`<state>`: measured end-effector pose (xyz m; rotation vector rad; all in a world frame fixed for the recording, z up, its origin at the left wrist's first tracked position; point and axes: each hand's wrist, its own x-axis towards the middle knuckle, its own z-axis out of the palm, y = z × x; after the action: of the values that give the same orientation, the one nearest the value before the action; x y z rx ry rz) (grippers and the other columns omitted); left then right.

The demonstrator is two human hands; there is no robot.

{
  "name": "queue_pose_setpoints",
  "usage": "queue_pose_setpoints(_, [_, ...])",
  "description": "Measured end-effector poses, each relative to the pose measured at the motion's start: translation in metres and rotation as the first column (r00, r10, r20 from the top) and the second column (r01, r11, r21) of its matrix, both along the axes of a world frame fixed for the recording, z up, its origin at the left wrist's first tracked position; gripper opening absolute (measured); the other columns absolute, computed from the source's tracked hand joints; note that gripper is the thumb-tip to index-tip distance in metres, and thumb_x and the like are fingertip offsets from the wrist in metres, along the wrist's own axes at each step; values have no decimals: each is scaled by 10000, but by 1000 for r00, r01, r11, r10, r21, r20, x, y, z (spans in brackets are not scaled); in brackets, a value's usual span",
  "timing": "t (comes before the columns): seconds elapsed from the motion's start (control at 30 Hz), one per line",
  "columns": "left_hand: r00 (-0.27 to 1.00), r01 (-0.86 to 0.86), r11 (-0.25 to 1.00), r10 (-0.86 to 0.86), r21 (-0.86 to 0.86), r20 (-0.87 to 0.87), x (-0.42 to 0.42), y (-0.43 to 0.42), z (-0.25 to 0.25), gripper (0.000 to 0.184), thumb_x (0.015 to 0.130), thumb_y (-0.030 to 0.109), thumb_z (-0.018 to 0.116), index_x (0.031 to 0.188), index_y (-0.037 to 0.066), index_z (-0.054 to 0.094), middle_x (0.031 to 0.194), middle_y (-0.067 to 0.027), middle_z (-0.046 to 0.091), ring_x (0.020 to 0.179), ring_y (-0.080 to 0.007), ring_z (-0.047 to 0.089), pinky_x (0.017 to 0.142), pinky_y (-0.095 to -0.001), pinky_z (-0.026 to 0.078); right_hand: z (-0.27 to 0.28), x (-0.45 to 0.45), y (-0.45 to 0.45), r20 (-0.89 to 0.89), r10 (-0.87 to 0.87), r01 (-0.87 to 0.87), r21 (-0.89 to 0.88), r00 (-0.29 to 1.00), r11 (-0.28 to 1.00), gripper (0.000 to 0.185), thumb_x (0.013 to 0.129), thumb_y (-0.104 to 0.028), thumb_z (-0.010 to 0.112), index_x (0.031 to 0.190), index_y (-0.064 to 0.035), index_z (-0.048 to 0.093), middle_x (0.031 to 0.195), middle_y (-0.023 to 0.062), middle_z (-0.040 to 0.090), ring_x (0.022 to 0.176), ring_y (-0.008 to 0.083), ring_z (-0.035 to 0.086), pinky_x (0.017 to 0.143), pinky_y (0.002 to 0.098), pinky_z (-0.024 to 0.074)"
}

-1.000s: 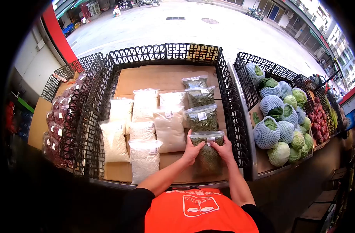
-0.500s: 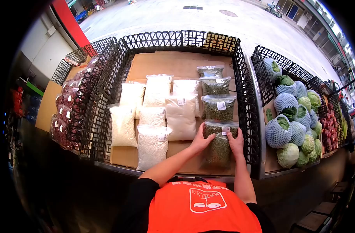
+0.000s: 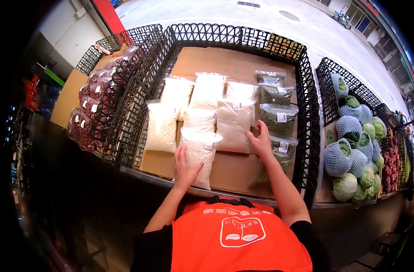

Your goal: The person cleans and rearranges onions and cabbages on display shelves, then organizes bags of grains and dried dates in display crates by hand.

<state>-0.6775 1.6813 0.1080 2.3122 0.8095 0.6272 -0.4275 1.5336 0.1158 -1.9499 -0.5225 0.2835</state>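
Purple bagged produce point(image 3: 90, 96) lies far left, beside black crate walls point(image 3: 125, 119) that presumably stop things sliding. From afar I watch the left grip point(image 3: 185, 172) spread against the front white bag point(image 3: 200, 161) on the cardboard point(image 3: 155, 164), perhaps to steady it; whether it grasps, I can't tell. Mid-view, the red apron point(image 3: 241, 256) reads SPRING. The right grip point(image 3: 262, 144) is released, between the flat beige bag point(image 3: 234, 129) and the nearest green bag point(image 3: 279, 158), whose label point(image 3: 283, 147) is too small to read

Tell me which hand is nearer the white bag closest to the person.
Left. The left hand lies against the left side of that white bag; the right hand is off to its right, apart from it.
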Motion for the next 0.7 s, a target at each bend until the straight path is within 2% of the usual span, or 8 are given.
queue_pose_setpoints(0.07, [996,-90,975,90,-202,-11,-6,8,-4,857,656,277,779,1323,10,313,1320,-197,345,1223,-359,364,1026,-418,313,-16,16,23,22,-57,57,-31,998,998,717,717,-272,732,1263,56,402,1160,186,507,1067,276,513,928,342,413])
queue_pose_setpoints(0.1, [996,-90,963,86,-254,-28,-7,12,-8,925,634,312,797,1343,11,284,1331,-198,329,1235,-363,352,1040,-420,297,-29,26,35,-57,-55,54,-12,997,998,713,726,-291,738,1259,49,407,1148,169,518,1042,249,521,895,331,426])
queue_pose_setpoints(0.17, [996,-90,966,90,-244,-10,-8,12,-11,916,637,303,796,1341,11,288,1328,-200,333,1240,-364,344,1040,-421,297,-50,46,51,-209,-57,63,23,976,998,706,744,-328,751,1251,35,419,1124,133,540,994,194,536,829,307,452])
queue_pose_setpoints(0.27, [994,-105,965,109,-239,3,-5,11,-14,908,637,296,795,1338,11,294,1326,-202,335,1244,-363,335,1041,-422,295,-38,55,61,-350,-73,103,69,934,992,676,737,-356,767,1207,22,461,1061,112,572,918,161,550,758,270,461])
queue_pose_setpoints(0.37, [994,-100,968,107,-231,16,-6,11,-17,905,634,292,797,1335,12,298,1326,-202,335,1243,-363,332,1041,-422,293,-19,61,63,-527,8,111,193,850,975,620,744,-343,767,1175,4,488,1029,104,589,909,143,552,744,257,451])
queue_pose_setpoints(0.47, [995,-89,973,96,-215,24,-6,12,-18,903,635,300,796,1333,13,301,1322,-203,338,1237,-366,335,1039,-426,292,-14,63,58,-660,147,71,291,737,954,569,754,-348,760,1146,-15,517,1045,95,601,930,146,554,789,271,439])
queue_pose_setpoints(0.57, [996,-75,978,83,-193,36,-7,14,-22,902,638,319,793,1331,15,302,1316,-203,341,1230,-368,338,1036,-434,292,-17,52,60,-525,132,70,348,841,935,497,775,-346,741,1115,-39,548,1047,71,614,953,148,554,834,283,425])
queue_pose_setpoints(0.7, [996,-68,981,77,-180,45,-8,15,-25,907,637,351,791,1326,18,306,1306,-203,345,1223,-369,341,1031,-442,293,-6,43,54,-540,76,84,266,838,960,449,794,-335,725,1103,-50,567,1032,46,623,956,141,554,850,280,418])
